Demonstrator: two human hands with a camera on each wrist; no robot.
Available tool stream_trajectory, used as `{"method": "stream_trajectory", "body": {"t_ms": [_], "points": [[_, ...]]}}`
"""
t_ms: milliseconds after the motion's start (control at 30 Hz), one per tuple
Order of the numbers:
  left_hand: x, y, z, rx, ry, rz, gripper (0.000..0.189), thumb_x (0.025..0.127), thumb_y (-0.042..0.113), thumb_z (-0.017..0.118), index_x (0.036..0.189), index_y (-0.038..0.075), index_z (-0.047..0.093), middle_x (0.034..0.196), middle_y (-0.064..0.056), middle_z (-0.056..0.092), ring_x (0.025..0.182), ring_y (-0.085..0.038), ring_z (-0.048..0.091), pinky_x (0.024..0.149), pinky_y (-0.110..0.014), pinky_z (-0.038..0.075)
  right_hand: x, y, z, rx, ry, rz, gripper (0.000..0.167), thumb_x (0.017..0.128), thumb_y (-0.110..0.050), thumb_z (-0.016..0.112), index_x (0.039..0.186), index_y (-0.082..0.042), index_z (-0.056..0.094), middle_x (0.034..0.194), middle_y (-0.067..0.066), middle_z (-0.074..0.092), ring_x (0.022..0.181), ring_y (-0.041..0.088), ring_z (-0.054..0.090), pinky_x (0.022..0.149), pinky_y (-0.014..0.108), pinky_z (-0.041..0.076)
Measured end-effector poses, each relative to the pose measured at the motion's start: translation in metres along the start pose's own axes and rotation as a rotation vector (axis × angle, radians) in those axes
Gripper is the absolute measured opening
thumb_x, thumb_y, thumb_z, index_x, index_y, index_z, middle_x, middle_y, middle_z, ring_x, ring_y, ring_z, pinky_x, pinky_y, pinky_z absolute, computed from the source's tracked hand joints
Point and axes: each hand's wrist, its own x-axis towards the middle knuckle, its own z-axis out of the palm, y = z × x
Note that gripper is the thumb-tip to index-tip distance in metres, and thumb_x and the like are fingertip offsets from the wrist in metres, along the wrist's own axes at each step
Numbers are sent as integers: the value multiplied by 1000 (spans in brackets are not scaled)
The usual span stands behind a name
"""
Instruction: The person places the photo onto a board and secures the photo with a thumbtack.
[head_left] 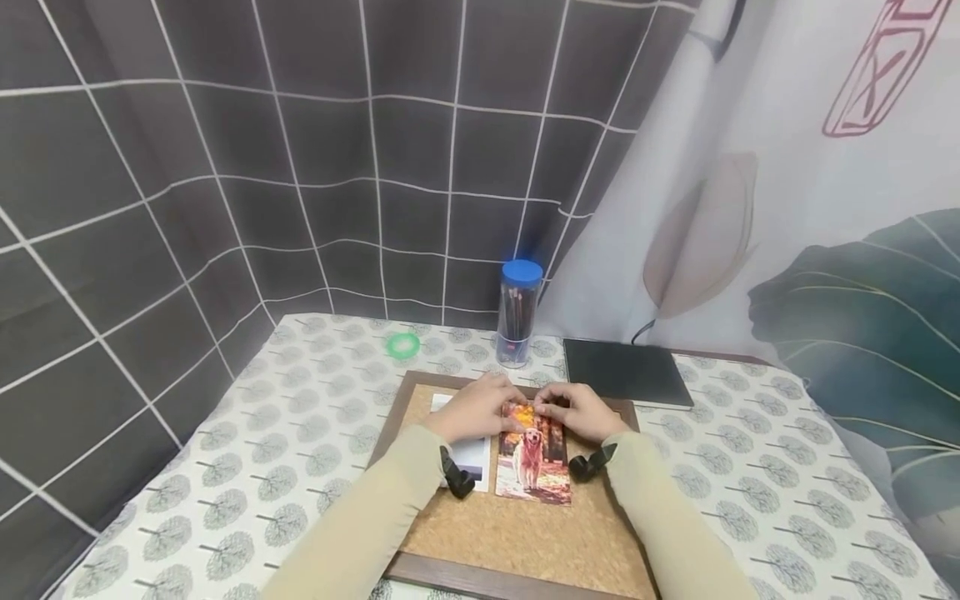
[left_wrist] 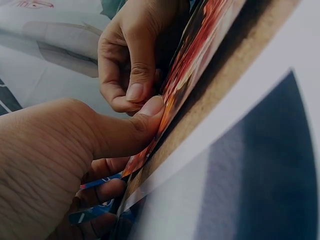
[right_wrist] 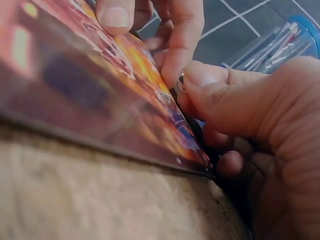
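Observation:
A photo of a golden dog [head_left: 529, 458] lies on the framed cork board [head_left: 517, 533], its upper edge between both hands. My left hand [head_left: 477, 410] holds the photo near that edge, thumb [left_wrist: 145, 112] on the picture and other fingers around the edge. At the top right part of the photo, my right hand [head_left: 581, 412] pinches a small shiny pin-like piece [right_wrist: 181, 82] between thumb and forefinger. The fingertips hide most of this piece, so its exact kind is unclear. A second, pale picture [head_left: 474, 462] lies left of the dog photo, partly under my left hand and wrist.
Behind the board stands a clear tube [head_left: 516, 321] with a blue lid, holding several slim sticks. A green tape ring [head_left: 402, 346] lies at the back left. A flat black pad [head_left: 626, 371] lies at the back right. The tablecloth [head_left: 315, 450] has tree prints.

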Motion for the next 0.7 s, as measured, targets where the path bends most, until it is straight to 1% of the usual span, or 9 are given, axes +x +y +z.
{"method": "stream_trajectory", "body": {"t_ms": [67, 167, 267, 367, 533, 700], "points": [[2, 0, -1, 3, -6, -3, 49, 87, 49, 74, 128, 22, 67, 115, 8, 59, 108, -12, 52, 99, -36, 44, 1, 4, 0, -5, 15, -26, 9, 95, -29, 70, 94, -21, 72, 93, -11, 67, 86, 10, 60, 81, 29, 49], [3, -2, 0, 8, -11, 0, 48, 88, 48, 73, 128, 22, 67, 116, 8, 59, 109, -12, 52, 100, -36, 44, 1, 6, -1, -11, -1, -75, 7, 95, -27, 71, 94, -20, 72, 95, -10, 66, 89, 10, 60, 82, 30, 49], [3, -4, 2, 10, -7, 4, 47, 88, 47, 74, 128, 22, 67, 114, 9, 59, 107, -11, 51, 99, -35, 44, 2, 7, -1, -25, -16, -101, 11, 95, -28, 70, 93, -18, 72, 96, -10, 65, 91, 10, 58, 83, 29, 48], [3, -4, 2, 5, -1, 6, 47, 87, 47, 74, 127, 22, 67, 112, 9, 58, 105, -11, 51, 98, -34, 44, 2, 4, -1, -15, -22, -93, 10, 95, -26, 70, 92, -17, 73, 96, -9, 64, 91, 10, 58, 82, 28, 48], [1, -3, 2, 0, -3, 7, 47, 87, 47, 74, 127, 23, 67, 114, 9, 59, 110, -13, 52, 102, -37, 44, 1, -2, -1, -33, -17, -81, 6, 94, -19, 72, 89, -16, 74, 92, -8, 63, 91, 11, 57, 84, 30, 47], [2, -3, 3, 0, -1, 8, 47, 87, 46, 74, 127, 23, 67, 113, 9, 59, 108, -12, 52, 100, -37, 44, 1, -8, 0, -75, 17, -57, 5, 91, -16, 74, 86, -15, 75, 86, -7, 59, 83, 10, 54, 77, 30, 45]]}}
